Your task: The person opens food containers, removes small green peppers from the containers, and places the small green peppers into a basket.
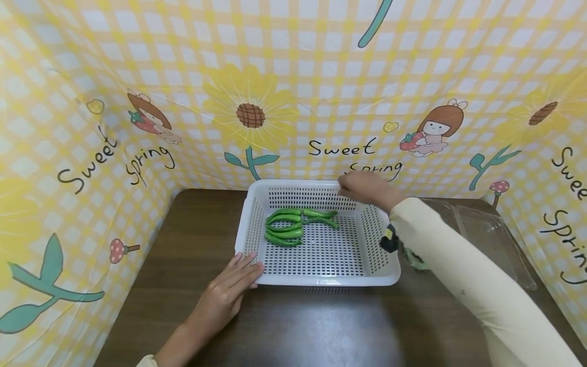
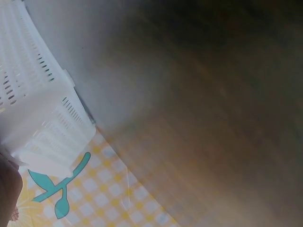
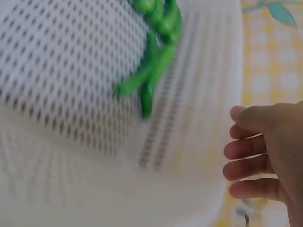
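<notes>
A white perforated plastic basket [image 1: 330,280] sits on the dark table, with several green chili peppers [image 1: 284,233] in its back left part. Two of them [image 1: 319,216] lie crossed at the right of this group. At the basket's front left corner my left hand [image 1: 224,290] rests with fingers extended against the rim. My right hand [image 1: 367,187] is above the far rim, toward the back right. In the right wrist view, that hand [image 3: 265,146] has loosely bent fingers beside the rim and nothing between them. The left wrist view catches mostly the basket's outer side [image 2: 42,132].
Right of the basket, a clear plastic tray [image 1: 488,239] lies on the table, partly behind my right sleeve [image 1: 458,265]. Something green [image 1: 415,260] shows beside that sleeve. A yellow checked cloth [image 1: 293,76] with printed flowers hangs at the back and both sides.
</notes>
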The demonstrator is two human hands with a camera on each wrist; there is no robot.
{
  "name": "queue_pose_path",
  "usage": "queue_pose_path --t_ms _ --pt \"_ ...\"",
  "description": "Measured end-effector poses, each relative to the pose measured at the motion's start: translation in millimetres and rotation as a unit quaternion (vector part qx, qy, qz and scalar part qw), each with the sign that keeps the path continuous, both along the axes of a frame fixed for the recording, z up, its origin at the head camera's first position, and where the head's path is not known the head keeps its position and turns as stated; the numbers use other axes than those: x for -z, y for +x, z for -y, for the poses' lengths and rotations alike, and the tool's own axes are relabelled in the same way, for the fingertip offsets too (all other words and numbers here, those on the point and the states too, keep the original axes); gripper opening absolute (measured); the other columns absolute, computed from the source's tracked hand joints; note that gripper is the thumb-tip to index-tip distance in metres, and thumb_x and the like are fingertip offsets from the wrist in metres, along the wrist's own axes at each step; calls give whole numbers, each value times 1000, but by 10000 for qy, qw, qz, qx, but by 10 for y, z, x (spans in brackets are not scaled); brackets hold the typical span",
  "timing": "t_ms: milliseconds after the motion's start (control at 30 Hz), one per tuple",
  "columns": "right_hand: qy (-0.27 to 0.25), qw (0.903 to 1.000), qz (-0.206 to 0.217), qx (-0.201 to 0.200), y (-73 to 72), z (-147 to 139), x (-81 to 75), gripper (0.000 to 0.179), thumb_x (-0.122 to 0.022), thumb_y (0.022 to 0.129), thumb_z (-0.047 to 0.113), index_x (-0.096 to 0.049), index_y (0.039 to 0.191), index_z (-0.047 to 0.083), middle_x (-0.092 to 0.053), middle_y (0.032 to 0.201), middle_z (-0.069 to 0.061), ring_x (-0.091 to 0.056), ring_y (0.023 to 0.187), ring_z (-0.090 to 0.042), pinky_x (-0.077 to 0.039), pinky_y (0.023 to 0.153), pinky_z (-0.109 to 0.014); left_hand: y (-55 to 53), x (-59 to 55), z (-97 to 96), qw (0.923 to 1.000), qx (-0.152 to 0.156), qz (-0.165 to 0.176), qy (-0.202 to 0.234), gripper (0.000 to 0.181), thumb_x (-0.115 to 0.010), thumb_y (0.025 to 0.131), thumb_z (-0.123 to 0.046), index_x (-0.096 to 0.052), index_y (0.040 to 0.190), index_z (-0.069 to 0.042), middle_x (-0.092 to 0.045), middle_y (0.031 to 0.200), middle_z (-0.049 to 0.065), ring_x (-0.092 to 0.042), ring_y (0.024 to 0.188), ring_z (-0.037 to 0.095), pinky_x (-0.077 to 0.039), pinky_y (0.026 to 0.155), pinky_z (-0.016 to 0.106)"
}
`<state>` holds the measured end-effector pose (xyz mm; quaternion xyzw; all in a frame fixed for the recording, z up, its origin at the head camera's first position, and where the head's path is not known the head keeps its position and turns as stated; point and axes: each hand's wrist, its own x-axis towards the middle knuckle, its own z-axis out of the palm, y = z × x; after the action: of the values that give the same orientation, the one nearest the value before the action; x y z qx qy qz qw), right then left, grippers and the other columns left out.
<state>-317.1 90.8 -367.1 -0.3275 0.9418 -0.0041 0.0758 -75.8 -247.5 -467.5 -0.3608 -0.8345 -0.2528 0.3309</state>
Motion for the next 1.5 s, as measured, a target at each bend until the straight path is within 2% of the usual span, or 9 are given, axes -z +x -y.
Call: queue_pose_path --t_ms 167,333,467,600,767,833,1100,1300,1500 --pt "2 9984 -450 354 -5 -503 -145 27 -65 101 23 -56 77 15 -54 67 -1 -49 61 -18 -37 54 -29 -9 9 -1 10000 -21 -65 54 34 -50 108 -19 -72 124 2 -75 121 17 -69 118 39 -45 121 47" --pt "32 9985 -314 457 27 -1007 -77 23 -62 99 12 -58 77 13 -54 67 0 -49 62 -17 -37 55 -28 -11 13 7 9998 -34 -110 139 33 -51 108 -18 -72 123 3 -75 121 17 -70 118 38 -44 122 45" --pt "179 9990 142 371 101 -1387 100 20 -63 95 6 -62 76 12 -56 69 2 -48 63 -14 -39 56 -28 -15 13 -2 9999 4 -70 106 33 -51 108 -19 -72 123 3 -75 119 18 -70 118 38 -44 122 45" --pt "214 9952 920 236 180 -1630 305 7 -71 87 -1 -70 87 6 -67 81 -3 -60 73 -19 -55 63 -37 -14 7 -1 10000 1 -42 48 34 -50 108 -19 -72 123 2 -75 120 17 -70 117 38 -44 122 44" --pt "-483 9849 1620 364 313 -1770 546 35 -79 77 -5 -72 111 0 -70 112 -14 -67 107 -37 -61 94 -56 -9 -1 1 10000 -15 -24 7 34 -49 109 -20 -72 123 2 -75 119 18 -70 117 39 -44 122 44" --pt "-837 9812 1701 348 373 -1789 636 37 -82 74 -4 -73 109 3 -68 114 -12 -66 111 -38 -60 97 -58 -8 -1 0 10000 -7 -33 11 34 -49 109 -19 -72 123 2 -75 118 19 -70 117 39 -44 122 44" --pt "-1276 9842 1227 -106 525 -1786 814 29 -88 74 1 -74 98 10 -70 115 -10 -67 111 -35 -61 95 -55 -11 4 -2 9999 20 -97 19 34 -50 108 -19 -72 122 3 -76 117 19 -70 116 39 -45 121 45" --pt "-864 9956 269 -236 533 -1848 846 34 -90 75 6 -76 106 7 -72 116 -12 -68 110 -33 -63 93 -49 -8 -5 -3 10000 32 -58 5 33 -51 108 -19 -72 122 3 -75 118 18 -70 117 39 -45 121 46" --pt "-568 9956 -411 -616 515 -1941 836 34 -87 78 2 -76 110 8 -72 109 -7 -69 102 -26 -66 83 -42 -10 -7 -4 10000 30 -28 15 34 -51 108 -19 -72 122 3 -75 118 19 -70 117 40 -45 121 46"
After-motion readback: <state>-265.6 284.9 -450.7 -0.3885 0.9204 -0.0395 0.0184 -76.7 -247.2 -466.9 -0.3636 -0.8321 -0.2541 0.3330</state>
